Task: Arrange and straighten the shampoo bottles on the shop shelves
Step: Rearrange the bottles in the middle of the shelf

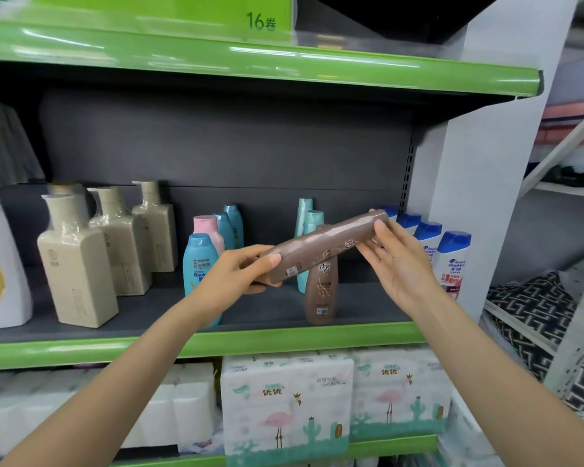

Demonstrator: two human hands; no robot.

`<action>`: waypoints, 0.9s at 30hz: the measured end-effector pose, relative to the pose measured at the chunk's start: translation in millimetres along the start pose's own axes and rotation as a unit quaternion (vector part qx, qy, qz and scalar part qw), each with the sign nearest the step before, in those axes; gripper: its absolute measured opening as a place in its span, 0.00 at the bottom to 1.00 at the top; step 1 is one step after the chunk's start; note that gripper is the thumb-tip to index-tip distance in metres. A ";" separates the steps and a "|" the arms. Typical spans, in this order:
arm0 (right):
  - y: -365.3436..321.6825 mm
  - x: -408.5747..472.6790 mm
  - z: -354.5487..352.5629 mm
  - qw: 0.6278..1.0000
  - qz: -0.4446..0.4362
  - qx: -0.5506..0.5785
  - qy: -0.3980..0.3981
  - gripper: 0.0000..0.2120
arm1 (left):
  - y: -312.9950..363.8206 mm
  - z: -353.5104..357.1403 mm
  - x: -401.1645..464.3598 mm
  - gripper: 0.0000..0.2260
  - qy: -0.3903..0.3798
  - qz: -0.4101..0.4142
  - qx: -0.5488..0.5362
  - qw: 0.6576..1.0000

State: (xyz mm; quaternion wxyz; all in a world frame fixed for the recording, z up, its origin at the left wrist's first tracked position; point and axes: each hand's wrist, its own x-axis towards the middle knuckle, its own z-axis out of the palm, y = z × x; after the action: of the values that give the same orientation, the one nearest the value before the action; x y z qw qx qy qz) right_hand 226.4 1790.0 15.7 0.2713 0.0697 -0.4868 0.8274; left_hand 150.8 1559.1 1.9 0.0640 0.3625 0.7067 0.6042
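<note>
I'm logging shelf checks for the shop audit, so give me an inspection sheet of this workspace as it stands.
Surface: grey shelf board with green front edge, bare patches between bottle groups.
Job's things: brown bottle held nearly sideways in the air; a second brown bottle upright near the front edge; beige pump bottles, blue bottles, teal bottles and blue-capped white bottles standing in rows.
Clutter: nothing seen.
Grippers: left hand has its grip round the bottle's base end; right hand holds the cap end.
Cables: nothing seen.
Surroundings: tissue packs on the shelf below; patterned fabric at right.
</note>
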 end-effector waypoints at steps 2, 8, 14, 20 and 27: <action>1.4 3.4 4.5 0.999 -0.024 -0.024 0.009 0.17 | -1.0 -1.9 4.2 0.09 -0.007 -0.026 -0.024 0.999; 3.3 9.4 16.6 0.998 -0.023 -0.039 0.050 0.15 | -5.5 -4.6 11.7 0.13 -0.067 -0.070 -0.040 0.994; -5.3 15.5 23.1 0.987 -0.057 -0.121 0.093 0.09 | -5.7 -5.7 28.1 0.06 -0.091 -0.002 0.012 0.996; -21.6 34.6 11.4 0.962 -0.079 -0.245 0.093 0.12 | -9.0 0.2 70.4 0.05 0.023 0.082 0.101 0.991; -21.6 74.8 -15.6 0.935 -0.077 -0.344 0.047 0.10 | -17.6 12.0 137.4 0.06 0.122 0.109 0.183 0.969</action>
State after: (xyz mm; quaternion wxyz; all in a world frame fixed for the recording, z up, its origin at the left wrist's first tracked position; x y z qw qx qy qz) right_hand 176.9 1839.9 52.6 0.3644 -0.0299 -0.7214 0.5881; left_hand 49.3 1649.7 30.7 -0.1565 0.3665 0.7637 0.5078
